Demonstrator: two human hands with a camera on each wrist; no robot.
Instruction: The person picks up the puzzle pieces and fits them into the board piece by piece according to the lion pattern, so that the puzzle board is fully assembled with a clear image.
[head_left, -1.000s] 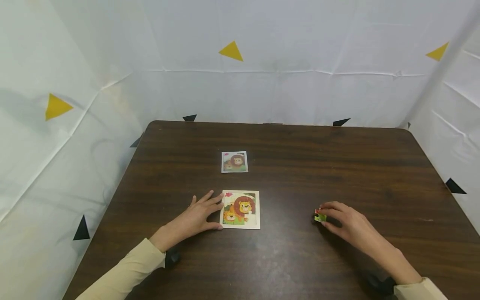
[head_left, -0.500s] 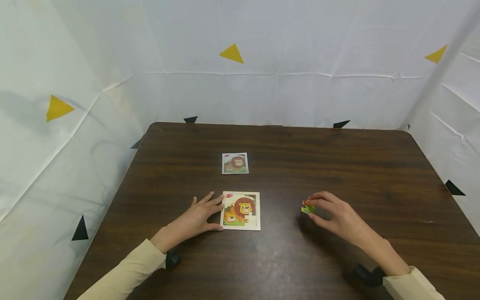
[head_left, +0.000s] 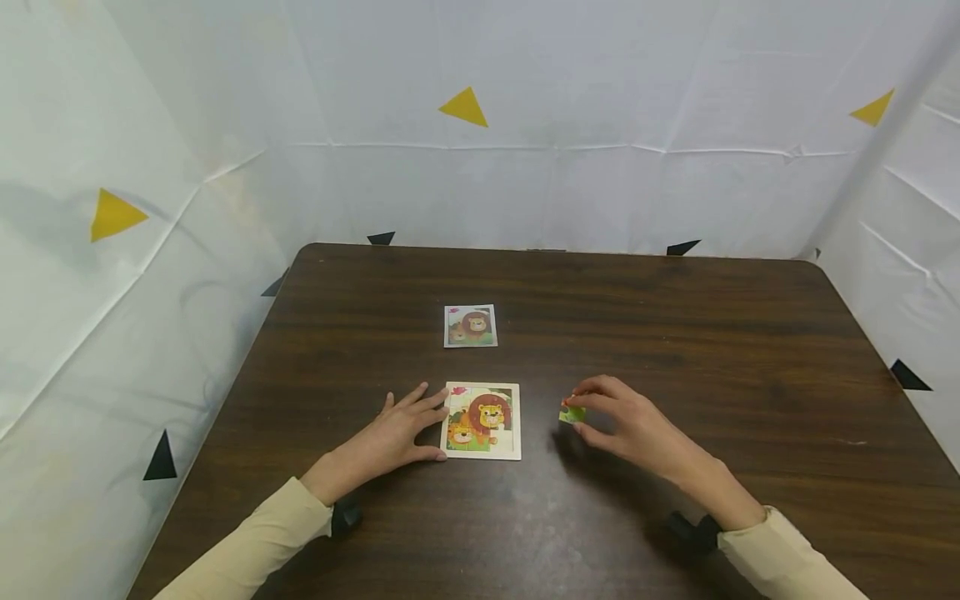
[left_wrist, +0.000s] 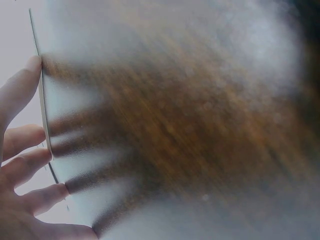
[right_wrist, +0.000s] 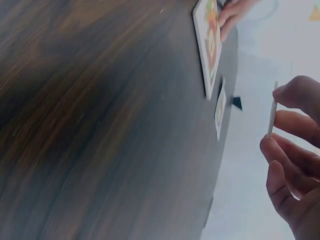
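Note:
A square jigsaw puzzle [head_left: 480, 417] with a pale frame and a lion picture lies on the brown table; its lower right corner shows bare pale backing. My left hand [head_left: 390, 435], fingers spread, rests with thumb and fingertips along the puzzle's left edge. To the right of the puzzle, my right hand [head_left: 637, 429] pinches a small green and red puzzle piece [head_left: 572, 412] above the table. In the right wrist view that puzzle piece [right_wrist: 273, 111] appears edge-on, thin and pale, between thumb and fingers.
Behind the puzzle lies a card [head_left: 470, 326] printed with the same lion picture. The dark wood table [head_left: 675, 333] has white sheeting [head_left: 570, 108] behind it and on both sides, marked with yellow and black triangles.
My right hand has moved left across the table with the puzzle piece, closer to the puzzle. My left hand stays at the puzzle's left edge.

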